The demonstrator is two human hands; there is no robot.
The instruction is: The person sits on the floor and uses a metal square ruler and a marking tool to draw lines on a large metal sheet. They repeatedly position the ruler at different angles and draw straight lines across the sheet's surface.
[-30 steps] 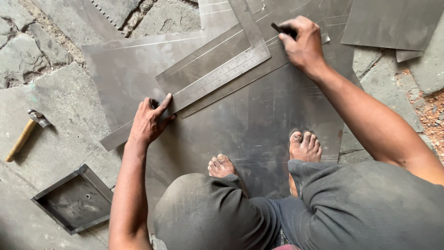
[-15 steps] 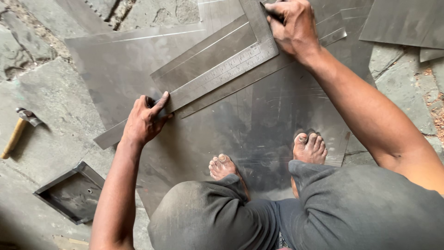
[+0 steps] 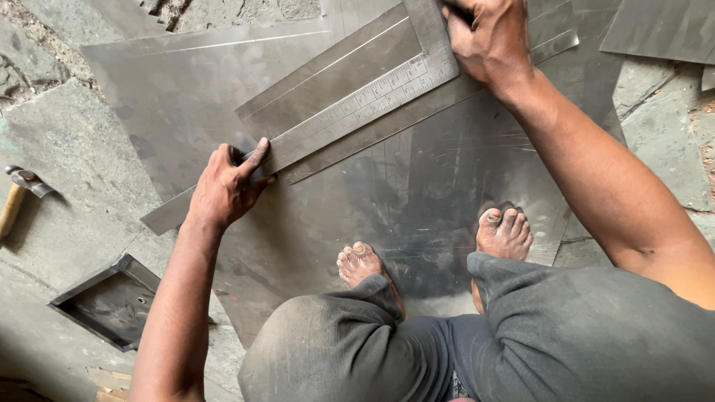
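I squat on a large grey metal sheet that lies on a stone floor, both bare feet on it. A steel framing square with a ruled edge lies across the sheet. My left hand presses down on the square's long arm near its lower end, fingers curled over the edge. My right hand is closed at the square's corner at the top of the view. A dark tool was in that hand in the earlier frames; now it is hidden by the fingers.
A hammer with a wooden handle lies on the stone at the left. A shallow dark metal tray sits at lower left. More sheet pieces lie at the top right. My knees fill the bottom of the view.
My right hand has slid from the far right of the square to its corner. The view has moved closer. My left hand stays pressed on the long arm.
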